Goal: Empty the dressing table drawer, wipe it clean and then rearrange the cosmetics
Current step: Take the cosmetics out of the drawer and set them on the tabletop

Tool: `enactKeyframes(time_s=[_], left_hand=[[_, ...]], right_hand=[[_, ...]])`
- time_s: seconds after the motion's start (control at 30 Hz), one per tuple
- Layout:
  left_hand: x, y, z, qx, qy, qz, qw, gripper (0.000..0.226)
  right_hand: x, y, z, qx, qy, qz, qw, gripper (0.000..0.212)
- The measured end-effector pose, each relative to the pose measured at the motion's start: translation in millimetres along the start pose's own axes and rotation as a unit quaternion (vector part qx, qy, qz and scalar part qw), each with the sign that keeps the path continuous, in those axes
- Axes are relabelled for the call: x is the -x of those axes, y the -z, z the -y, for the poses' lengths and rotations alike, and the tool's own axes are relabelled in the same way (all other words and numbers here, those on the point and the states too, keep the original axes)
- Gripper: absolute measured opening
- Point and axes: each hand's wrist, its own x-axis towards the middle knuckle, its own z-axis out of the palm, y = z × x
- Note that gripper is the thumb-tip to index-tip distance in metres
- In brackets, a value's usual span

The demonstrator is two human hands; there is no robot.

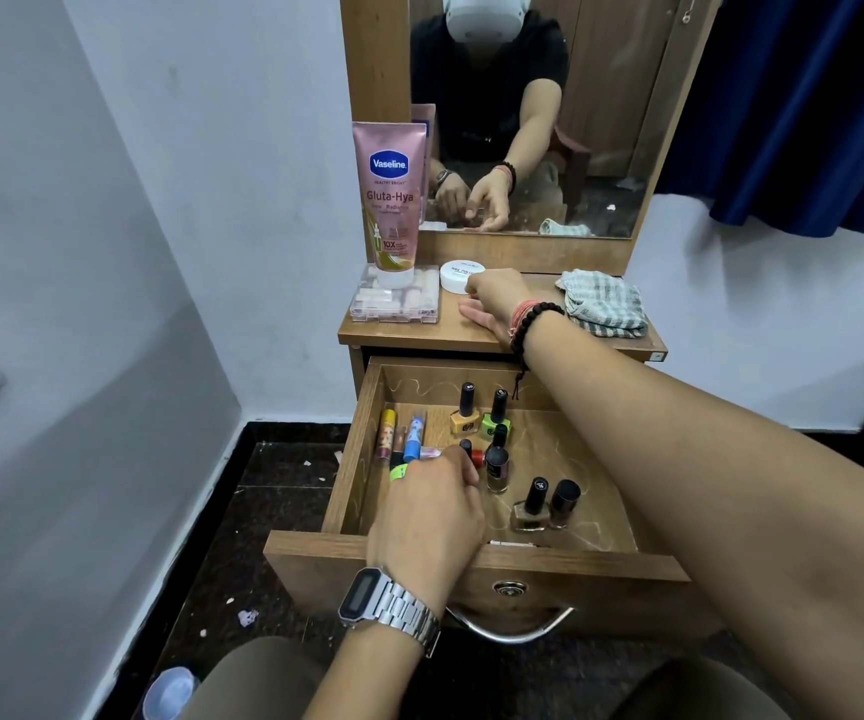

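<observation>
The wooden drawer (357, 459) is pulled out and holds several nail polish bottles (497, 467) standing in the middle. Lip sticks and tubes (411, 433) lie along its left side. My left hand (427, 517), with a metal watch, reaches into the drawer's left front, its fingers curled over a green-capped stick (397, 472). My right hand (497, 298), with bead bracelets, rests on the dressing table top (476, 335) beside a white round jar (458, 275). Its fingers are curled, and what they hold is hidden.
A pink Vaseline tube (390, 200) stands on a clear plastic box (396, 301) at the top's back left. A checked cloth (606, 304) lies at the right. The mirror (601, 122) rises behind. A blue curtain (809, 106) hangs right, and a wall stands left.
</observation>
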Motion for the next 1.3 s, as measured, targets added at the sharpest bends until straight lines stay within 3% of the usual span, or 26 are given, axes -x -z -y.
enactKeyframes(time_s=[0.37,0.47,0.63,0.7,0.87,0.97,1.1,1.3], left_hand=[[0,0,0,-0.010,-0.007,-0.010,1.000,0.014],[0,0,0,-0.006,-0.001,-0.007,1.000,0.014],[-1,-1,1,-0.010,-0.001,-0.005,1.000,0.014],[-1,0,1,-0.011,-0.002,-0.005,1.000,0.015],[0,1,-1,-0.019,-0.004,-0.006,1.000,0.018],[-1,1,-1,-0.018,-0.002,-0.003,1.000,0.018],[-1,-1,-1,-0.031,-0.002,-0.015,0.999,0.019],[-1,-3,1,-0.046,-0.006,-0.027,0.999,0.019]], right_hand=[[-3,7,-3,-0.028,-0.021,0.055,0.998,0.041],[1,6,1,-0.005,-0.016,0.035,0.999,0.046],[17,16,2,0.116,0.104,-0.043,0.987,0.030],[30,24,5,0.144,0.158,-0.029,0.977,0.027],[71,38,7,0.309,0.196,0.125,0.922,0.031],[95,55,-2,0.440,0.200,0.181,0.857,0.027],[124,85,-19,0.539,0.217,0.217,0.784,0.020],[156,113,-50,0.583,0.214,0.174,0.764,0.031]])
